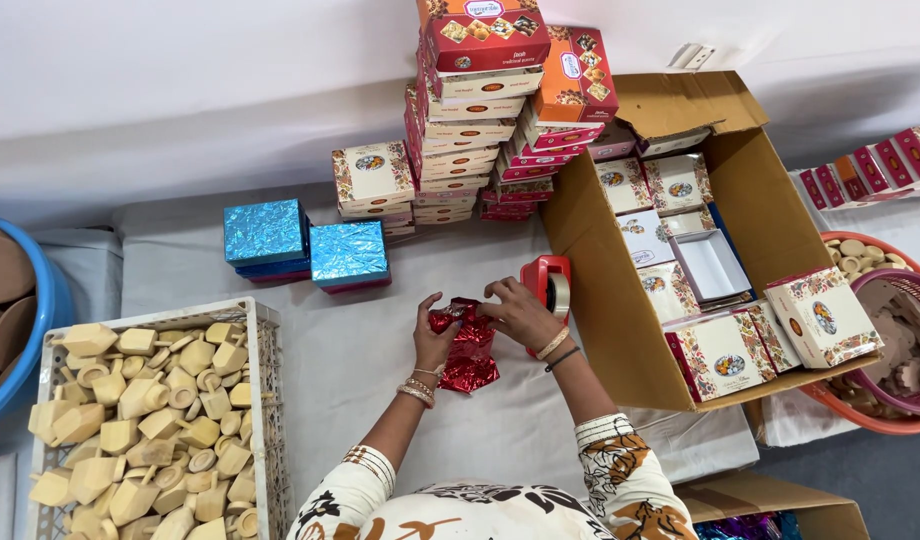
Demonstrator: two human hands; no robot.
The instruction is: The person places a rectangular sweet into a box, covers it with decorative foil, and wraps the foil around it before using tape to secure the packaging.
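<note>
Centrally, work spot: white-covered table, both hands meeting over one small parcel.
Left hand: pinched closed on the left edge of the red foil-wrapped item, bracing it against the cloth so the wrap stays tight.
Right hand: fingers curled shut on the top fold of the same red foil, pressing the crinkled flap down.
Red foil-wrapped item: resting on the table between the wrists, upper end lifted slightly into the fingers, lower end flat.
Red tape dispenser: just behind the right hand, touching or nearly touching it, kept within easy reach.
Blue foil boxes: stacked well apart at the back, out of the working space.
White crate: to the left, heaped with pale wooden pieces.
Cardboard carton: on its side to the right, open mouth up, printed gift boxes packed inside.
Stacked printed boxes: piled against the wall behind.
</note>
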